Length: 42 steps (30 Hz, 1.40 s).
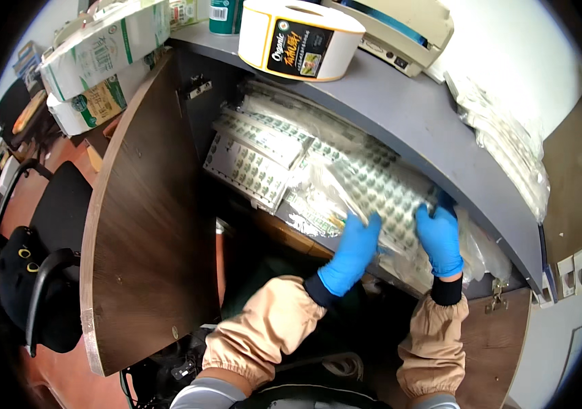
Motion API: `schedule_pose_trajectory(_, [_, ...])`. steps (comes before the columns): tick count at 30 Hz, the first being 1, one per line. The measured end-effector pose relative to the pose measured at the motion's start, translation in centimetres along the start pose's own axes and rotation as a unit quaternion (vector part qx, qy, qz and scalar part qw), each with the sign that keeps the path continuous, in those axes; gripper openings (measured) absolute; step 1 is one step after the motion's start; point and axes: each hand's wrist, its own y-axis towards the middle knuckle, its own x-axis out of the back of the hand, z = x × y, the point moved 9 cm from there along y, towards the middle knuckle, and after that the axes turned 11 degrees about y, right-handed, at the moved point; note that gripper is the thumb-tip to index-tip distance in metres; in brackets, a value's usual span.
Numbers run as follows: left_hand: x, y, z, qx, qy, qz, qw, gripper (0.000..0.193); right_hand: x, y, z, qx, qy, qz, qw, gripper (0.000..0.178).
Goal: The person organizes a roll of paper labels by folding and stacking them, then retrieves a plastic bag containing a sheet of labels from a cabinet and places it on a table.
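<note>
Both hands, in blue gloves with tan sleeve covers, reach into the open cabinet under the grey curved bench (400, 109). The left hand (352, 252) lies flat, fingers spread and released, on the near edge of a clear plastic bag of printed label sheets (373, 187); it presses on the bag rather than closing round it. The right hand (439, 238) is at the bag's right end, fingers curled over the edge up under the bench lip, apparently grasping the bag, though the fingertips are hidden there.

The bag lies just ahead of both hands, on a stack of similar packs. Its long axis runs from upper left to lower right, following the bench's curve, so the hands sit along its lower-right part. The right hand is nearer the bag's end; the left is nearer its middle.

Further left in the cabinet rest grey-white sheets of small labels (247, 167), apart from the hands. The dark wooden cabinet door (148, 225) stands swung open on the left. On the bench above sits a large roll of yellow-edged stickers (298, 37).
</note>
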Motion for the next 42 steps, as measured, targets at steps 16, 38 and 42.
schedule_pose_trajectory(16, [-0.6,-3.2,2.2,0.156,-0.053,0.125,0.978,0.052,-6.8,4.1,12.8,0.438,-0.333,-0.058,0.833,0.038])
schedule_pose_trajectory(38, [9.9,-1.6,-7.7,-0.02,-0.389,0.148,0.909,0.054,-4.0,-8.4,13.9,0.208,0.077,0.072,0.972,0.027])
schedule_pose_trajectory(42, [12.2,-0.7,-4.8,-0.017,-0.338,0.086,0.937,0.053,-5.1,-15.0,15.0,0.32,0.049,0.105,0.94,0.034])
